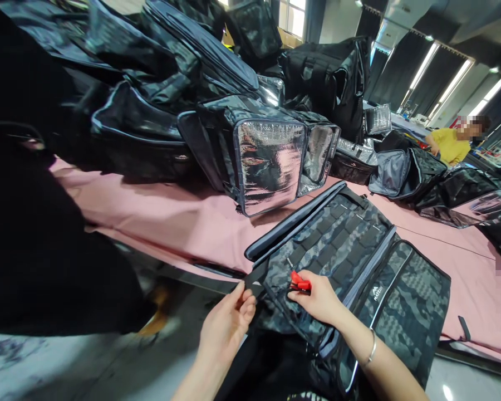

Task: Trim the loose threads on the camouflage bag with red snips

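Observation:
A black and grey camouflage backpack [338, 239] lies in front of me at the pink table's edge, its front panel [413, 301] folded out to the right. My left hand [229, 317] pinches a black strap [256, 275] at the bag's near left side. Over the bag's webbing rows, my right hand [317, 298] is closed around a small red-handled tool [299, 282] that looks like thread snips. Fingers cover most of this tool, so its blades cannot be made out.
Bags with silver lining [271, 167] stand behind on the pink table cover [171, 217]. More dark bags [150, 128] are heaped at left, and others [417, 167] at right. A person in a yellow top [448, 146] is farther back. Something large and black [45, 223] fills the left side.

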